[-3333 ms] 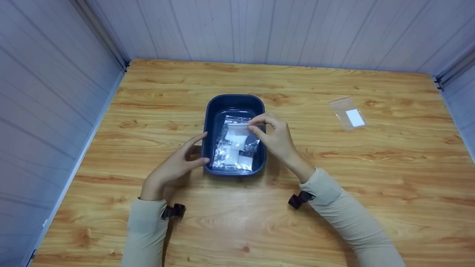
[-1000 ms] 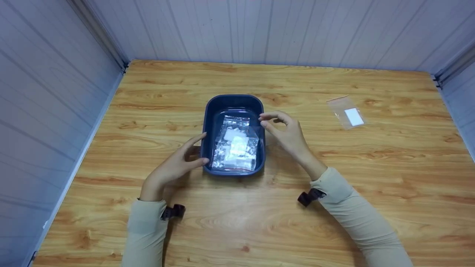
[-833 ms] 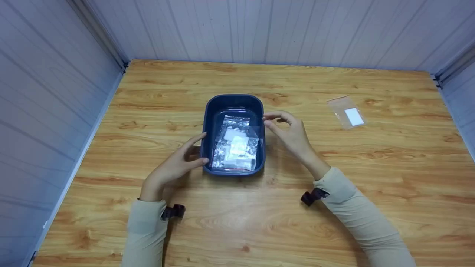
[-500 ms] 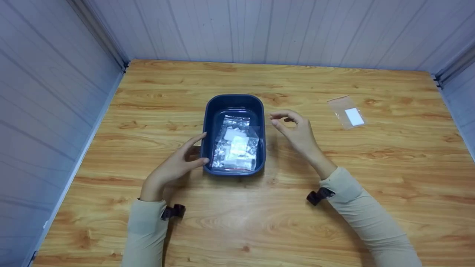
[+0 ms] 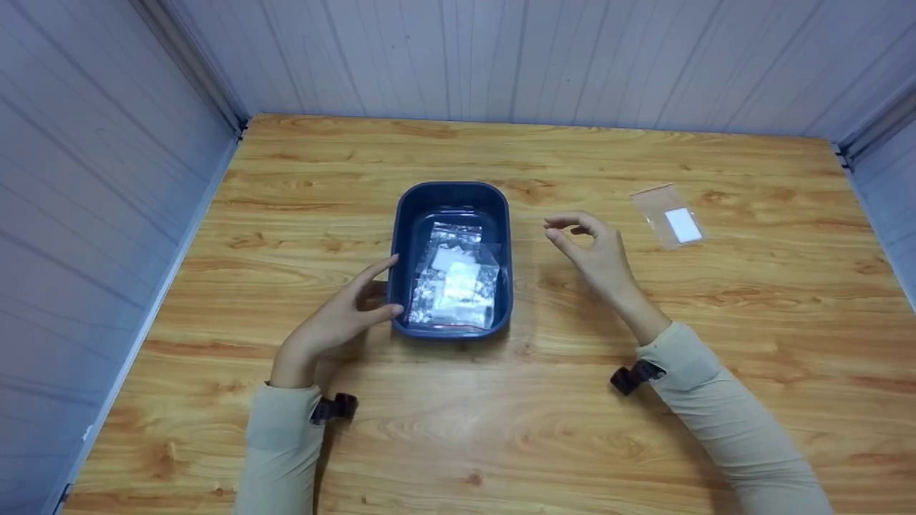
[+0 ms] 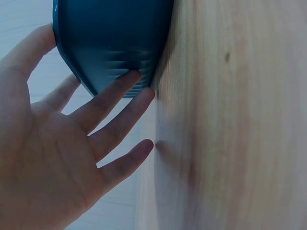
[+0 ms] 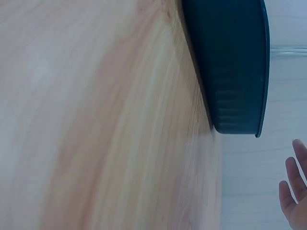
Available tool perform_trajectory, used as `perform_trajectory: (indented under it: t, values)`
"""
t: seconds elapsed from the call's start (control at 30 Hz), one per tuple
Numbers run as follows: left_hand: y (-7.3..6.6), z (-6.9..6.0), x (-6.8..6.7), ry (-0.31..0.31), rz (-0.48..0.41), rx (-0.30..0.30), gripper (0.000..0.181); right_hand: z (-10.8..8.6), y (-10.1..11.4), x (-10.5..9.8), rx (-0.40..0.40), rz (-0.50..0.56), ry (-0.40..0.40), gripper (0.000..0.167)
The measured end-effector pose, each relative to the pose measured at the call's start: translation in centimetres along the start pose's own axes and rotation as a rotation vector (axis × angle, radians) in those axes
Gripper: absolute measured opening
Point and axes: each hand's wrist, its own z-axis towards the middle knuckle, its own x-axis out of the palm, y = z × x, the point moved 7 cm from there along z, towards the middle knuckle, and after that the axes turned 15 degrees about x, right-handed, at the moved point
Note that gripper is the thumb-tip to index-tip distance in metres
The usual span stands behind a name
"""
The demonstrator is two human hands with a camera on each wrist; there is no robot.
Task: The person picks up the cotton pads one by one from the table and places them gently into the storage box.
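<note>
A dark blue plastic bin (image 5: 452, 192) stands on the table, with several clear zip bags (image 5: 458, 286) holding white pieces lying overlapped inside. My left hand (image 5: 336, 315) rests on the bin's left side, thumb and fingertips touching the rim and wall, as the left wrist view (image 6: 57, 139) shows its fingers spread. To the right of the bin hovers my right hand (image 5: 594, 254), its fingers loosely bent with nothing visible between them. Only a few of its fingertips (image 7: 288, 191) appear in the right wrist view.
One more zip bag (image 5: 669, 218) with a white rectangular piece lies on the wooden table (image 5: 751, 300), right of my right hand. White panel walls (image 5: 486, 57) close off the back and both sides.
My right hand has let go of a zip bag, which now lies in the bin, and has moved right, out past the rim. My left hand has stayed on the bin's left side.
</note>
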Motion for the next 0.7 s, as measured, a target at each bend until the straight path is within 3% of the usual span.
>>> perform_trajectory:
  t: [0.3,0.57,0.7]
  values:
    - [-0.1,-0.1,0.1,0.001,-0.026,0.018,0.076,0.0,-0.6,-1.4,0.031,-0.038,-0.027,0.020]
    - [-0.2,-0.1,0.0,-0.002,0.000,0.008,0.077,-1.3,2.1,-2.7,0.045,-0.068,-0.047,0.020]
    - [-0.1,-0.2,0.0,-0.002,0.001,-0.002,0.077,-1.5,2.3,-3.3,0.042,-0.081,-0.049,0.021]
